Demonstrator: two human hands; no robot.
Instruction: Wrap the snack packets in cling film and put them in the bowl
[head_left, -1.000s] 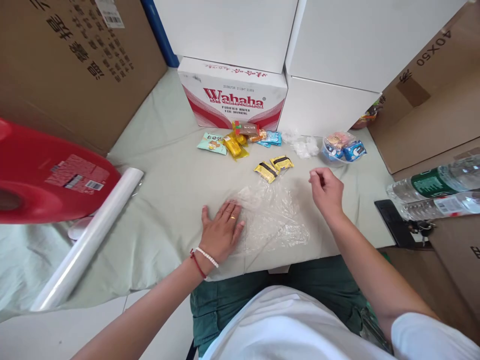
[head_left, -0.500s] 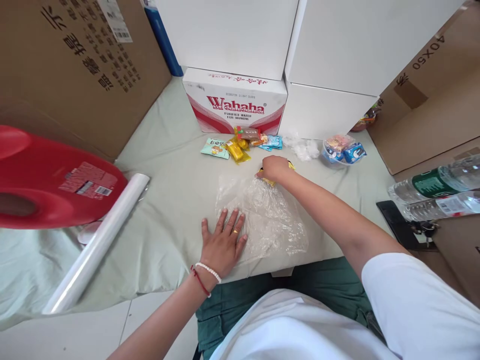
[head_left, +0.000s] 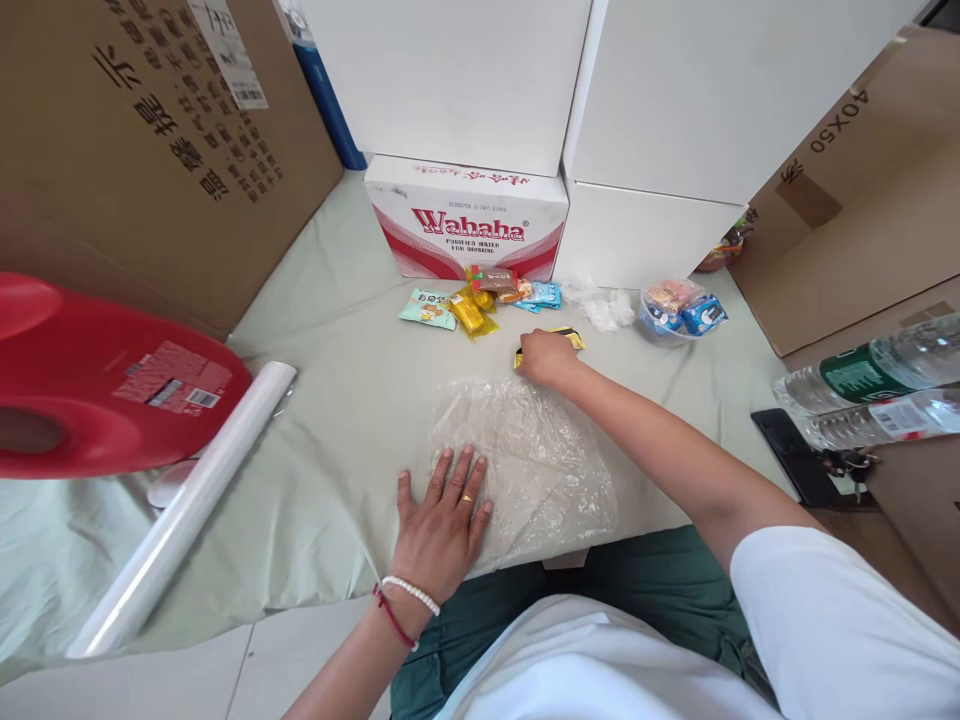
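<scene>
My left hand (head_left: 444, 515) lies flat with fingers spread on the near left edge of a crumpled sheet of clear plastic film (head_left: 532, 455) on the pale green cloth. My right hand (head_left: 545, 357) reaches past the far edge of the film, fingers curled down over the yellow-and-black snack packets (head_left: 564, 337), which show only in part beside it. Beyond lie more snacks: a teal packet (head_left: 427, 308), yellow packets (head_left: 471, 311) and blue packets (head_left: 541, 293).
A roll of clear film (head_left: 187, 505) lies to the left beside a red plastic stool (head_left: 90, 390). A Wahaha carton (head_left: 469, 215), white boxes and brown cartons ring the cloth. A clear bowl of snacks (head_left: 679, 305) and water bottles (head_left: 874, 385) sit on the right.
My right hand has reached forward from the right side of the film to the yellow-and-black packets and closed over them. My left hand has stayed flat on the film.
</scene>
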